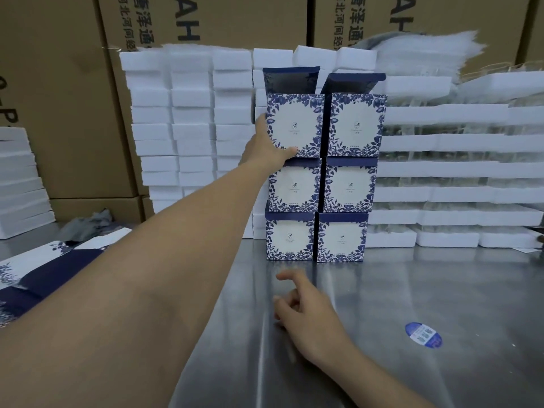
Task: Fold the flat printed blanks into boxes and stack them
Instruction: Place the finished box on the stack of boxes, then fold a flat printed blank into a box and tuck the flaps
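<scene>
Several folded blue-and-white floral boxes stand in two columns, three high, at the back of the steel table. My left hand (266,145) reaches far forward and holds the top left box (294,125) by its left side, thumb on the lower front edge. That box and the top right box (356,125) have their dark blue lids standing open. My right hand (300,307) hovers low over the table in front of the stack, fingers loosely curled, holding nothing. A pile of flat printed blanks (44,275) lies at the left edge, partly hidden by my left forearm.
White foam blocks (191,128) are stacked behind and left of the boxes; white foam trays (456,172) are stacked to the right. Brown cartons (59,98) form the back wall. A blue oval sticker (424,334) lies on the steel table (441,290). Grey cloth (88,225) sits at back left.
</scene>
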Tool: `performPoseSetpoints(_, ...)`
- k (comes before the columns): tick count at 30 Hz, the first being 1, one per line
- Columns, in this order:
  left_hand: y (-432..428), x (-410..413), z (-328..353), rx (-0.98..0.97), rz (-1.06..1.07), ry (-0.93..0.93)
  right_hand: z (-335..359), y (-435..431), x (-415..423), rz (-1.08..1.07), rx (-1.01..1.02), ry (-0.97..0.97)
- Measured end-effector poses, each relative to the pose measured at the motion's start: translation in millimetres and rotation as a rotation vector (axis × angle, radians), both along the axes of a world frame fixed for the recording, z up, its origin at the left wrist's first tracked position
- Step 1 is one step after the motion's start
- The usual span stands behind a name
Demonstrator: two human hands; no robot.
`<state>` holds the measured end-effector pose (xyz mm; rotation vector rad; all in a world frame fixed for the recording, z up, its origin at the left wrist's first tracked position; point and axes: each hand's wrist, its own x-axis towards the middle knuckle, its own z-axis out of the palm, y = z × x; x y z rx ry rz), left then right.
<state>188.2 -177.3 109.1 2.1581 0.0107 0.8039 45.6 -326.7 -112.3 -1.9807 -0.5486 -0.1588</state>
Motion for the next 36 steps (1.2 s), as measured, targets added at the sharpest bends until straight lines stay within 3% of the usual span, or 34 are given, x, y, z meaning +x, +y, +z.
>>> performPoseSetpoints(6, -9.5, -1.6, -12.4, -0.033, 0.136, 0.203, 1.6, -0.9, 1.5, -0.011, -0.003, -0.004)
performPoseSetpoints(10, -23.4, -50.7, -73.4, 0.022, 0.138, 0.032, 1.4, -1.4, 2.9, -0.017, -0.012, -0.018)
performPoseSetpoints(13, -18.6, -118.3, -153.4, 0.189, -0.086, 0.083, 2.1, -2.9, 3.9, -0.020, -0.046, -0.035)
performPoseSetpoints(18, 17.7, -198.4, -225.1, 0.417, -0.155, 0.263, -0.3, -1.1, 6.1, 0.012, -0.197, -0.097)
performPoseSetpoints(22, 28.6, -205.2, -220.5, 0.671, -0.091, 0.214, -2.5, 0.4, 8.9, 0.004, -0.192, -0.101)
performPoseSetpoints(26, 61.9, -197.5, -202.0, 0.885, 0.180, 0.069, -2.5, 1.4, 9.5, 0.005, -0.177, -0.078)
performPoseSetpoints(30, 122.3, -196.3, -173.9, 0.821, 0.495, 0.084, -1.8, 0.1, 10.2, 0.007, -0.199, -0.087)
performPoseSetpoints(33, 166.8, -204.0, -161.9, 0.485, 0.617, 0.308, -1.6, 0.3, 9.1, -0.002, -0.215, -0.094)
performPoseSetpoints(36, 192.1, -211.3, -158.9, 0.197, 0.563, 0.502, -1.2, 0.9, 8.1, -0.005, -0.220, -0.089)
